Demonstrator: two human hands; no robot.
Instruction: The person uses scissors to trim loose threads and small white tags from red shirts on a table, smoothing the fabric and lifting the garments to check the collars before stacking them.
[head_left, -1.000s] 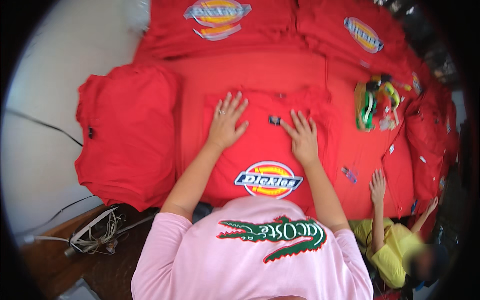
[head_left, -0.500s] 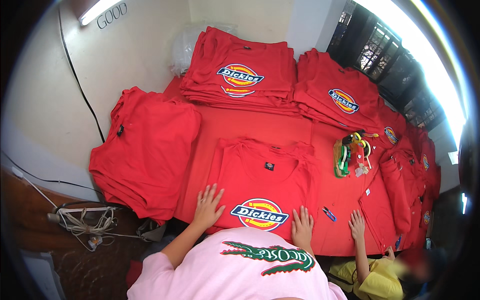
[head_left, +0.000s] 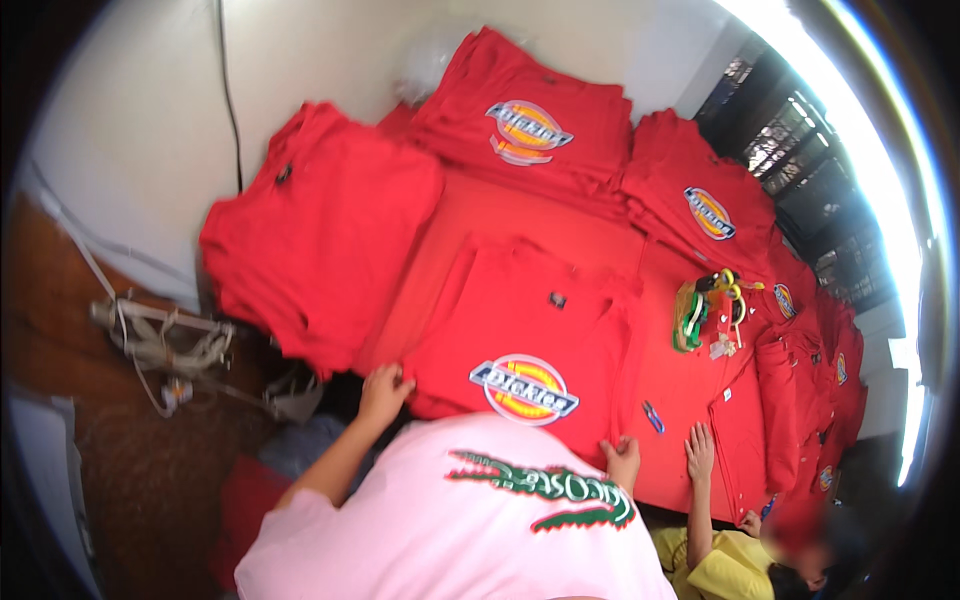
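Note:
A red T-shirt [head_left: 510,320] with a round yellow, white and blue chest print lies spread flat on top of others in front of me. At its lower left corner, my left hand [head_left: 382,397] has its fingers bent closed on the cloth edge. My right hand [head_left: 622,460] pinches the lower right corner, fingers pressed together on the hem. Part of the near hem is hidden behind my pink shirt [head_left: 450,510]. A pair of blue thread snips [head_left: 653,417] rests on the table just right of the T-shirt.
Stacked red shirts lie at left [head_left: 320,230], at the back [head_left: 540,90] and at right [head_left: 700,180]. A green tape dispenser [head_left: 688,322] stands on the red-covered table [head_left: 540,212]. A co-worker's hand [head_left: 700,452] rests at the near right. Bundled cables [head_left: 180,340] hang at left.
Both my hands have gone from lying flat on the T-shirt to gripping its lower corners; the left moved outward, the right slightly nearer to me. The whole view has tilted.

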